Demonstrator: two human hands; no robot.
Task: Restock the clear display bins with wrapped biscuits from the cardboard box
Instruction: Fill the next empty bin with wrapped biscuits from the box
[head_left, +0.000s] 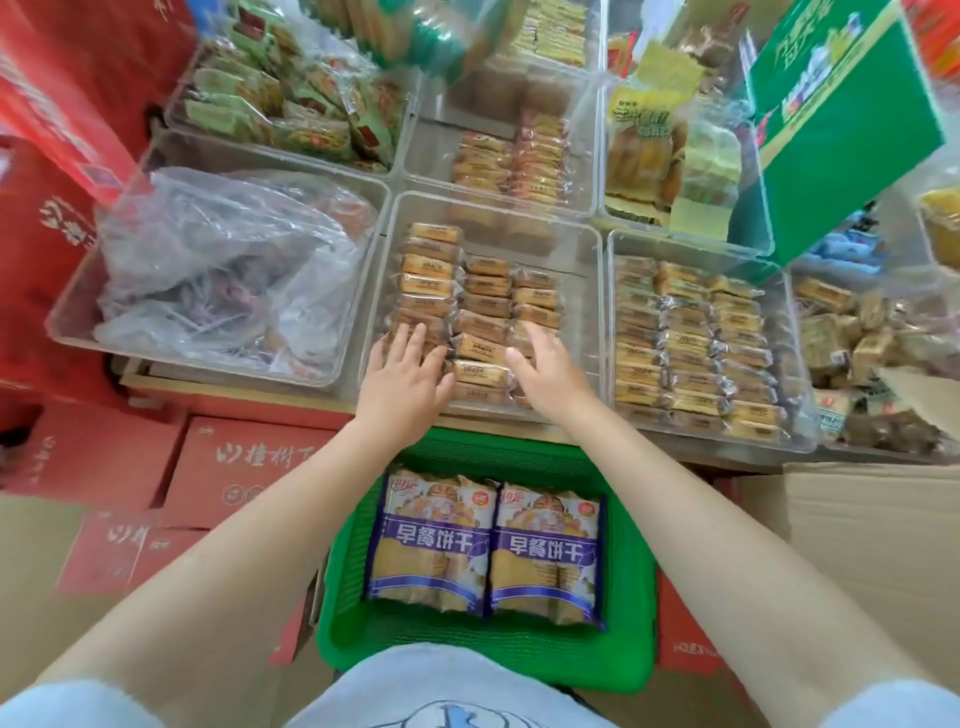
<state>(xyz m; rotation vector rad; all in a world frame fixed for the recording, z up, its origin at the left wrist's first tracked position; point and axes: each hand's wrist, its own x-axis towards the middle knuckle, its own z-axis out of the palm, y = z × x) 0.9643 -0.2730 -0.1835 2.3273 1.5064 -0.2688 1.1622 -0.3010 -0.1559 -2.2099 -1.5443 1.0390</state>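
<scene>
A clear display bin (584, 291) in the middle of the front row holds rows of wrapped biscuits (483, 306), stacked in three columns. My left hand (408, 371) lies flat with spread fingers on the near end of the left column. My right hand (545, 364) rests with straight fingers on the near end of the right column. Neither hand grips a packet. A brown cardboard box (857, 525) stands at the lower right; its inside is out of view.
A green basket (631, 613) with two purple biscuit packs (485, 551) sits below the bins. The left bin holds a crumpled plastic bag (223, 265). A full bin of biscuits (691, 343) is on the right. Red cartons (244, 457) stack at the left, and a green carton (841, 130) leans at the upper right.
</scene>
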